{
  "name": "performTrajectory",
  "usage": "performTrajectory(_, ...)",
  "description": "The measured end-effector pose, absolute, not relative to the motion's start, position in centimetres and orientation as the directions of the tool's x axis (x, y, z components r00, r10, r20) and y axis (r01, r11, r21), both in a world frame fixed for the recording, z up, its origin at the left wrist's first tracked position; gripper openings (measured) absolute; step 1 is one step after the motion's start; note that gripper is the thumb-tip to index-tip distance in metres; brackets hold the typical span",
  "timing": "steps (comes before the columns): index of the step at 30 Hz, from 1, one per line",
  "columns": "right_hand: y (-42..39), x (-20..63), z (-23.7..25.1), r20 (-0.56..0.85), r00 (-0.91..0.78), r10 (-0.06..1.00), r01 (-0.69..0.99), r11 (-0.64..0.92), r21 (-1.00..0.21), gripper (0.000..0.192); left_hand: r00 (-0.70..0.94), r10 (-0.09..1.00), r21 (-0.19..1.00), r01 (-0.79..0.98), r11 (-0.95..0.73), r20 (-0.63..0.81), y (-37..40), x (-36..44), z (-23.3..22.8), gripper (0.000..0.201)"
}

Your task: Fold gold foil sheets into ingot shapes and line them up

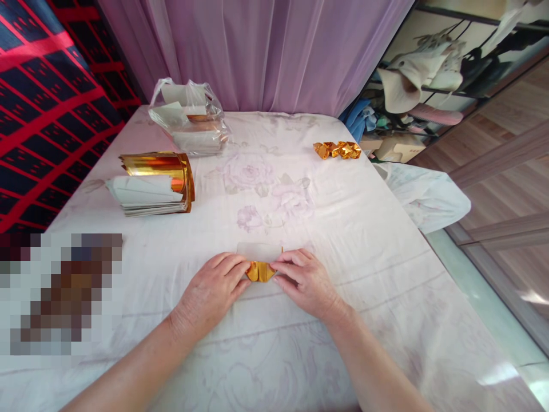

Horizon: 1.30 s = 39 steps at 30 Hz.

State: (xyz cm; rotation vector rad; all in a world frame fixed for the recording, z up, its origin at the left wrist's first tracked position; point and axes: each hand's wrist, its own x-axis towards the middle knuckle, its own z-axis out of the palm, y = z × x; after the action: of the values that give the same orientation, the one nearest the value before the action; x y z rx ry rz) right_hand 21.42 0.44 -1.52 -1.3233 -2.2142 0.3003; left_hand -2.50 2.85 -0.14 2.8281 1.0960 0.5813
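Note:
A small piece of folded gold foil paper (261,272) lies between my hands at the middle of the bed. My left hand (218,280) pinches its left end between thumb and fingers. On the opposite end, my right hand (305,280) closes its thumb and fingertips on the right corner. The foil's ends are partly hidden under my fingers. Just behind it is a pale, whitish sheet (261,250), flat on the flowered cover. At the back right sit several finished-looking gold foil folds (337,150) in a row.
A curved stack of gold and white paper sheets (156,186) stands at the left. Behind it is a clear plastic bag (189,120) of more paper. Shelves with hats (407,80) and a white bag (424,191) are beyond the right edge.

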Motion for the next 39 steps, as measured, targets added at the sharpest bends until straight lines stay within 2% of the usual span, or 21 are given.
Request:
performTrajectory(8,0.4,21.3,-1.4,0.326,-0.365,0.872,0.752,0.482,-0.450,0.023,0.668,0.686,0.262,0.634,-0.728,0.288,3.9,-3.2,-0.3,0.022)
performTrajectory(21,0.5,21.3,-1.0,0.247,-0.382,0.890,0.768,0.455,-0.450,0.026,0.652,0.689,0.198,0.665,-0.720,0.317,4.0,-2.9,-1.3,0.024)
performTrajectory(32,0.5,21.2,-1.5,0.287,-0.446,0.848,0.787,0.524,-0.325,0.019,0.655,0.678,0.201,0.653,-0.730,0.333,4.1,-3.0,-1.0,0.024)
performTrajectory(39,0.5,21.2,-1.7,0.309,-0.453,0.837,0.794,0.536,-0.287,0.019,0.684,0.653,0.243,0.607,-0.757,0.325,4.2,-3.2,-0.8,0.022)
